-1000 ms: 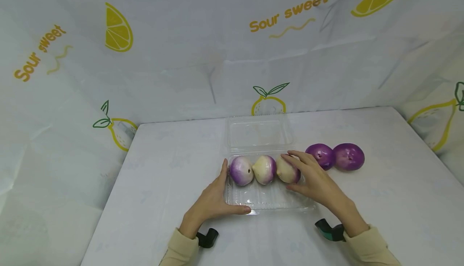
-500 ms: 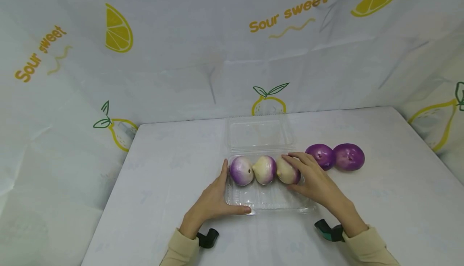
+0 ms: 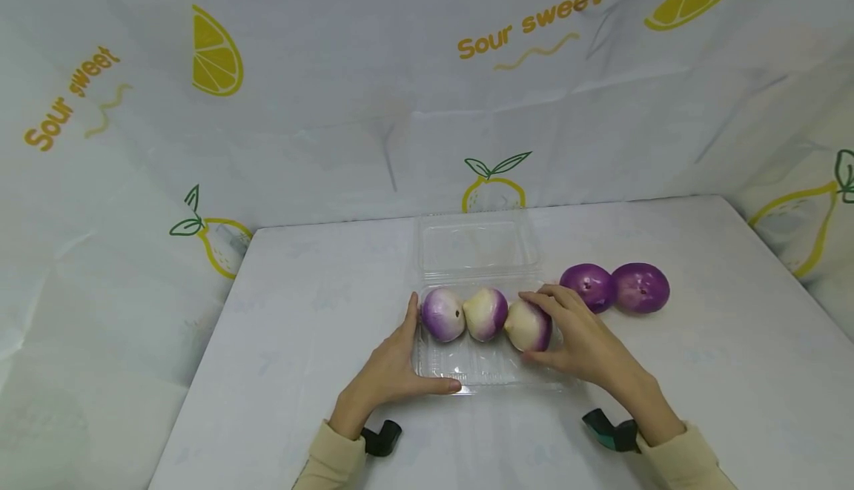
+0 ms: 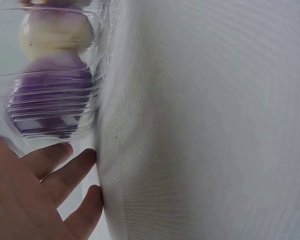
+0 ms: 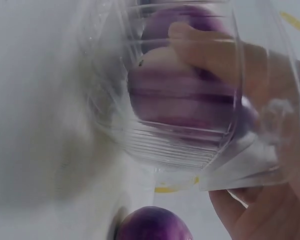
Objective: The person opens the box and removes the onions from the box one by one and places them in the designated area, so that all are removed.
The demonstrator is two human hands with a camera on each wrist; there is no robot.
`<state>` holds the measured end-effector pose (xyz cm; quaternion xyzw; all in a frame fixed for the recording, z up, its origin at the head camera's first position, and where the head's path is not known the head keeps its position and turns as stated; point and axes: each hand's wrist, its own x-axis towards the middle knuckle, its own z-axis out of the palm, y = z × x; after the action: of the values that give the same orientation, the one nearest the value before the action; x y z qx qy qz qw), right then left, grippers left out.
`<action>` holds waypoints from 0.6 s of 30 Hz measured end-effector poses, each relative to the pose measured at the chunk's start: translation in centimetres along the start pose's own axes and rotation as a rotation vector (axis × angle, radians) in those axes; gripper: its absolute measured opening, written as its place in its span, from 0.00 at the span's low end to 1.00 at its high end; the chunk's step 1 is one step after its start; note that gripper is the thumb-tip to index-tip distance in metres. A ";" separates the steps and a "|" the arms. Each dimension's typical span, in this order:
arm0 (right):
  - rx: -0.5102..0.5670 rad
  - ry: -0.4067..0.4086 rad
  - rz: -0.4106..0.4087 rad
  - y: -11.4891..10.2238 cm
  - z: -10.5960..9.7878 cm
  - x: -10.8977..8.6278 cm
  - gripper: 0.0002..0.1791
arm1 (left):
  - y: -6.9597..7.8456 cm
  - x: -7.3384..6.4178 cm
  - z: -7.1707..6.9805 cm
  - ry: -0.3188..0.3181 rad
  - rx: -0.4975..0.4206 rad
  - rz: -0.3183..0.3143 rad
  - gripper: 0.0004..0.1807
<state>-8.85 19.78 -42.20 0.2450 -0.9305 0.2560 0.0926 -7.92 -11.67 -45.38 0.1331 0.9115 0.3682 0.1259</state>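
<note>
Three white-and-purple turnips sit in a row along the back of a clear plastic clamshell box (image 3: 480, 371), whose lid (image 3: 477, 247) lies folded back. My right hand (image 3: 587, 338) grips the rightmost turnip (image 3: 527, 327), fingers behind and thumb in front. In the right wrist view, the thumb shows through the box wall on this turnip (image 5: 175, 95). The middle turnip (image 3: 485, 313) and the left turnip (image 3: 443, 315) stand close together. My left hand (image 3: 387, 371) rests spread against the box's left side, thumb along its front rim; in the left wrist view its fingers (image 4: 70, 172) are fairly straight.
Two round purple vegetables, a nearer one (image 3: 587, 287) and a farther one (image 3: 640, 288), touch each other to the right of the box. A white cloth covers the table (image 3: 300, 312). Behind stands a white lemon-print curtain (image 3: 333, 104).
The rightmost turnip has shifted slightly toward me and turned in my right hand, its purple end now showing more. My left hand and the box have stayed put.
</note>
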 end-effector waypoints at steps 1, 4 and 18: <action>0.006 -0.001 0.003 -0.1 0.0 -0.1 0.45 | 0.0 0.0 0.0 0.001 0.001 0.000 0.81; 0.025 -0.013 0.010 -0.4 -0.1 -0.2 0.43 | 0.0 -0.1 0.0 0.000 0.005 -0.003 0.81; 0.050 0.007 -0.076 -0.5 0.2 -0.5 0.46 | 0.1 -0.1 0.0 -0.002 -0.005 -0.008 0.81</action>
<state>-8.15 19.53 -42.36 0.2813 -0.9135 0.2765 0.0992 -7.80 -11.66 -45.30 0.1295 0.9110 0.3698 0.1284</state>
